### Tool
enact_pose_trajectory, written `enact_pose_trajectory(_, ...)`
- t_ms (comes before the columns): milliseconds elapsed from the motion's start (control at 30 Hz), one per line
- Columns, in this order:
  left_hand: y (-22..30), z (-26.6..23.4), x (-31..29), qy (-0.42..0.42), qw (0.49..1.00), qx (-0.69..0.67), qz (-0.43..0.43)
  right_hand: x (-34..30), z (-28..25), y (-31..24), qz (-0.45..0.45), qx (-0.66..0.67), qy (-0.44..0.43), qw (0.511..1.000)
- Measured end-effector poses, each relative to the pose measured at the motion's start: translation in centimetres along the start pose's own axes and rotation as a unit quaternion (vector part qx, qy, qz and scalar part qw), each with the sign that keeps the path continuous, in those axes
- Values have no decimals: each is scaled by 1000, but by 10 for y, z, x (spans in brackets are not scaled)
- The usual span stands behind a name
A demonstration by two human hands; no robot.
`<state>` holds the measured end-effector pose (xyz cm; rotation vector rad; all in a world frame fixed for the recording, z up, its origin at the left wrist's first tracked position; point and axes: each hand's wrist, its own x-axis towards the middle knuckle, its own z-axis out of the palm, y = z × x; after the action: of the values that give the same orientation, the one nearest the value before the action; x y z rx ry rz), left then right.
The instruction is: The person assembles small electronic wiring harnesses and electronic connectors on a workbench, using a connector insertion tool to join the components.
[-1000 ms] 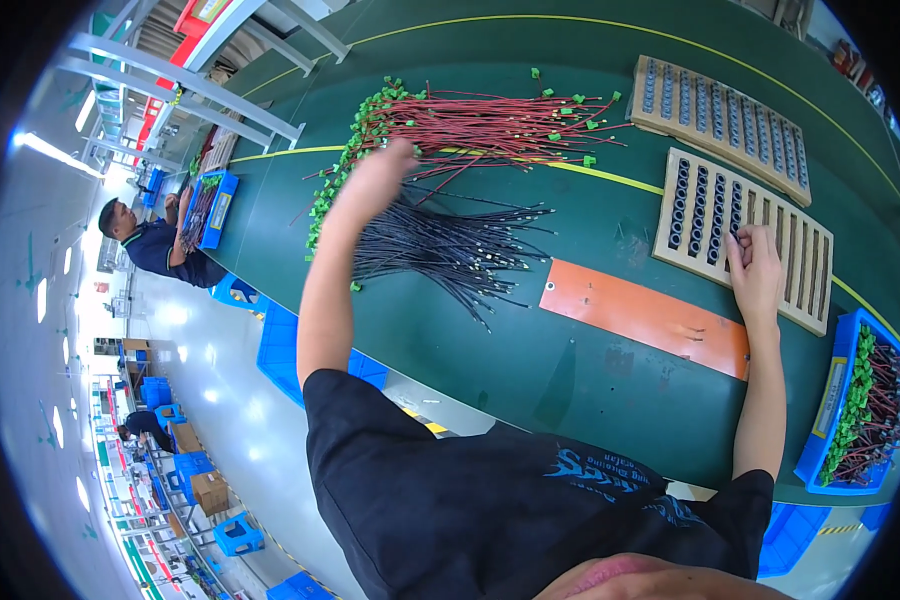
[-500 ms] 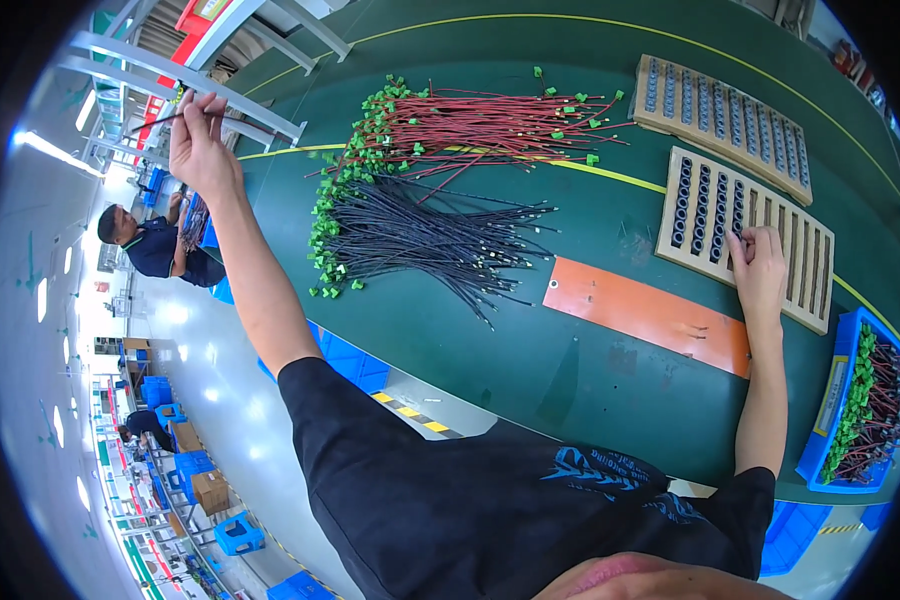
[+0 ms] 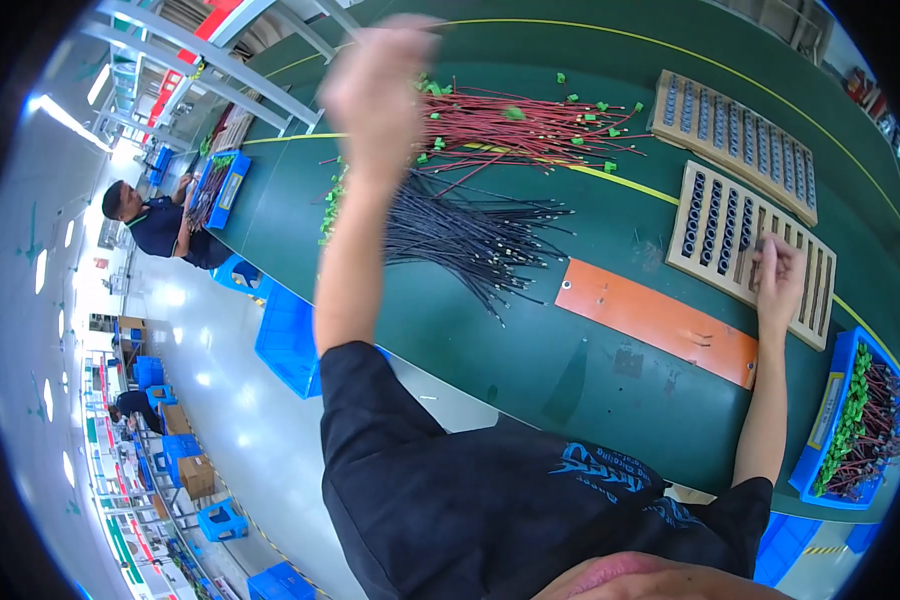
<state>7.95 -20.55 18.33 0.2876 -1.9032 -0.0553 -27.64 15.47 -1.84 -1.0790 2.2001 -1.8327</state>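
Note:
My right hand (image 3: 778,275) is over the nearer wooden rack (image 3: 679,236), its thumb and fingers pinched together by the slots. Whatever they hold, if anything, is too small to make out. Several rows of dark ring-shaped parts (image 3: 711,223) fill this rack's left slots; the slots further right show bare wood. Raised above the left end of the wires, my left hand (image 3: 380,95) is smeared by motion, and its fingers cannot be read. Below it lie red wires (image 3: 530,122) with green connectors and a bundle of black wires (image 3: 460,235), partly hidden by my forearm.
Behind the nearer rack stands a second wooden rack (image 3: 660,112) with grey parts. An orange strip (image 3: 655,318) lies in front. A blue bin (image 3: 818,440) of wires sits at the right edge. A metal frame (image 3: 210,60) rises far left, near a seated person (image 3: 155,230).
My left hand, which held a thin dark wire out at the far left, has swung right over the wires. My right hand has shifted slightly along the rack. The view has turned a little.

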Motion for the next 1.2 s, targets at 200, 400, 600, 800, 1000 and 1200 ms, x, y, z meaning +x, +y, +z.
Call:
enact_pose_trajectory(200,126,84,-97,-282,924,-238,-100,-43,27,-67,-1,77,-66,995)
enact_pose_trajectory(400,166,97,-124,-377,864,-311,-120,-87,29,-118,-1,49,-63,997)
enact_pose_trajectory(600,173,104,-131,-408,854,-300,-122,-93,28,-120,-45,-23,-67,997)
enact_pose_trajectory(800,176,107,-140,-373,861,-333,-96,-102,41,-117,-95,-75,-138,983)
enact_pose_trajectory(1000,174,102,-135,-384,845,-342,-146,-98,42,-112,131,313,-48,939)
enact_pose_trajectory(1200,174,104,-144,-398,825,-382,-126,-98,37,-107,150,415,-24,897)
